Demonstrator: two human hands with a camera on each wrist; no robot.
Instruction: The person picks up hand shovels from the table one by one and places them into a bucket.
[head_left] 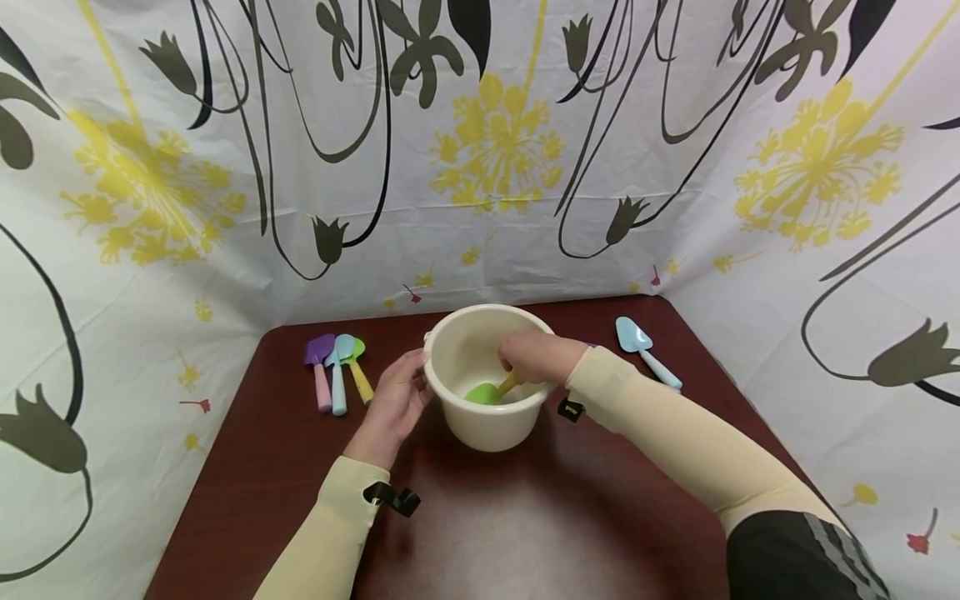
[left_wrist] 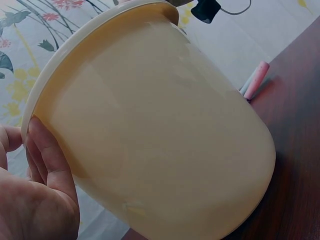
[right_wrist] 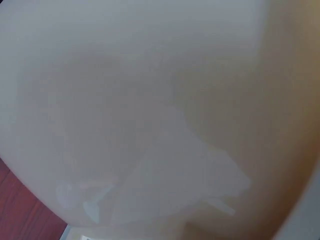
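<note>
A cream bucket (head_left: 491,429) stands upright on the dark red table, its round mouth facing up. My left hand (head_left: 397,404) pinches the bucket's rim at the left; in the left wrist view its fingers lie against the outer wall just below the lip. Inside the bucket, my right hand (head_left: 540,354) grips the yellow handle of a toy shovel with a green blade (head_left: 483,393). The blade points left, low in the bucket's mouth. Only the bucket's pale, shiny wall (right_wrist: 125,110) fills the right wrist view, where the right hand is hidden.
Left of the bucket lie a purple shovel (head_left: 321,350) with a pink handle, a light blue shovel (head_left: 339,396) and a green-and-yellow one (head_left: 360,371). Another light blue shovel (head_left: 648,350) lies at the back right. A patterned curtain (head_left: 480,250) surrounds the table (head_left: 487,533).
</note>
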